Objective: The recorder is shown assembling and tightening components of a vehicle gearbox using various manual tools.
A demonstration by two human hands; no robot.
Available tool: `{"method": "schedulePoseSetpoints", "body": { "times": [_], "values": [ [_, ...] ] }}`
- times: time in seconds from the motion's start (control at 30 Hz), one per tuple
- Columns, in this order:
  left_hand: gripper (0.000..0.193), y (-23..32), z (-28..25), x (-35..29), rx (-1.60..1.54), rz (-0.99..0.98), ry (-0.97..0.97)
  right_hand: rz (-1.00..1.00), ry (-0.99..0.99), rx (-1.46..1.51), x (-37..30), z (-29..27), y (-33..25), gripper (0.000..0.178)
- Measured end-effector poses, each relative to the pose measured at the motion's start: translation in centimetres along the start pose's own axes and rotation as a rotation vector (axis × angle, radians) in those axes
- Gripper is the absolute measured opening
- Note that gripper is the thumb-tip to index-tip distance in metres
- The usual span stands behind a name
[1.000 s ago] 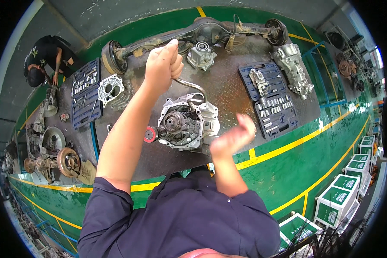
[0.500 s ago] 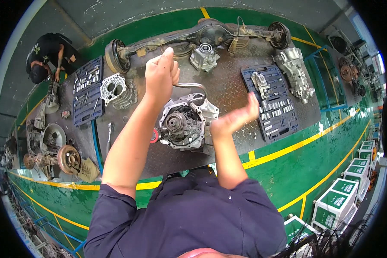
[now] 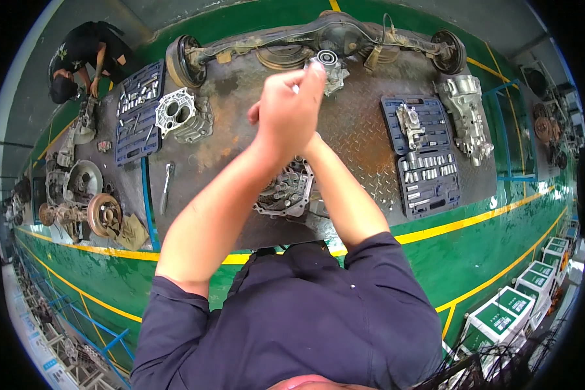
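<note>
Head view showed both hands raised together above the bench (image 3: 240,162), the left hand (image 3: 286,110) in front with its fingers bunched and pinched at the tips, the right hand (image 3: 257,116) almost hidden behind it. Whether they gripped some small part could not be told; nothing showed between the fingertips.

Below the forearms lay the gear housing (image 3: 286,192), a cast aluminium case with gears showing inside, resting flat near the bench's front edge. It looked heavy and stiff, probably oily on the machined faces, so its outer rim or bolt lugs seemed the safest hold, with two hands and fingers kept off the gear teeth.

A smaller casting (image 3: 179,114) sat to the left, two socket trays (image 3: 429,175) (image 3: 136,110) flanked the work, and an axle (image 3: 318,32) ran along the far edge.
</note>
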State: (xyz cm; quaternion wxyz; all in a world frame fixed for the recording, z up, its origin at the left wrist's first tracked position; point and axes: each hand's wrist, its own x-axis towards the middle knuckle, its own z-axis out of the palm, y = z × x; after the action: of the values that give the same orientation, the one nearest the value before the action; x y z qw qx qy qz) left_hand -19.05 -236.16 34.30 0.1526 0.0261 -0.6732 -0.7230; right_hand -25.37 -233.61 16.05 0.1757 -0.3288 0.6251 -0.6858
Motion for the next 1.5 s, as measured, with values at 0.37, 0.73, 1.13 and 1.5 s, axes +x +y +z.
{"method": "schedulePoseSetpoints", "body": {
  "times": [0.37,0.73,1.13,1.5],
  "values": [
    [0.046,0.1,-2.2,3.2,-0.029,-0.114,0.249,0.162,-0.434,0.372,-3.4,0.2,-6.8,0.034],
    [0.049,1.2,-1.0,-2.7,0.004,-0.036,0.178,-0.175,0.204,-0.635,-5.0,-6.4,-9.6,0.014],
    [0.049,0.6,-5.3,0.7,-0.174,-0.119,0.335,0.145,-0.331,-0.071,-7.1,-5.1,-10.6,0.013],
    [0.047,0.9,0.4,-0.1,0.258,-0.055,0.07,-0.438,-0.432,-0.389,-4.0,1.3,-3.8,0.026]
  ]
}}
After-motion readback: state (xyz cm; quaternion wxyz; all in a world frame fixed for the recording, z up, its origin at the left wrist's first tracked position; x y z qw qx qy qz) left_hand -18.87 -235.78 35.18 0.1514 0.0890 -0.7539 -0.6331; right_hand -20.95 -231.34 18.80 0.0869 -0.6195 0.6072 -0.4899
